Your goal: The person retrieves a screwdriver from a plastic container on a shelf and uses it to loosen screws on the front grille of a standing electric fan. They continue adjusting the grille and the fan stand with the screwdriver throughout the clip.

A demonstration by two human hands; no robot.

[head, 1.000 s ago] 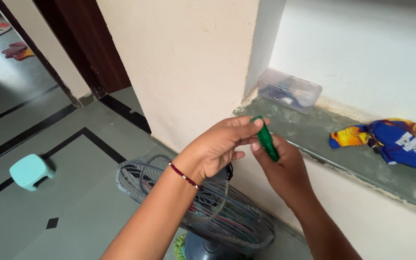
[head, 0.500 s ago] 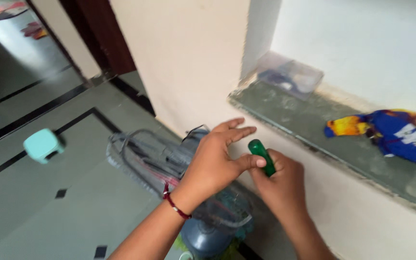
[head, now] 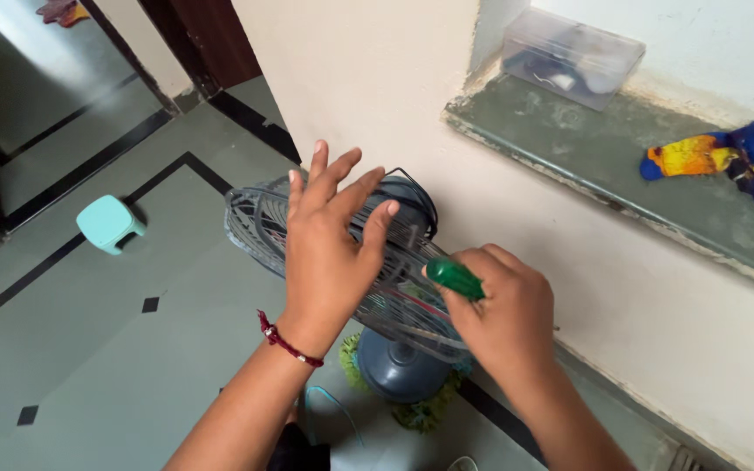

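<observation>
My right hand (head: 503, 314) grips a screwdriver with a green handle (head: 455, 278), its shaft hidden behind the fist. My left hand (head: 329, 249) is spread open with fingers apart, hovering over the wire grille of a small grey table fan (head: 263, 218) that stands on the floor below. A red thread bracelet circles my left wrist. The fan's round grey base (head: 399, 366) rests on a green mat close to the wall. The right fist sits just above the grille's right edge.
A stone ledge (head: 586, 148) in the wall recess holds a clear plastic box (head: 569, 52) and a blue and yellow cloth (head: 735, 157). A small teal stool (head: 108, 221) stands on the tiled floor at left. A dark doorway lies at the upper left.
The view has tilted down toward the fan. My left hand let go of the screwdriver and spread open over the grille; my right hand lowered with the screwdriver toward the fan.
</observation>
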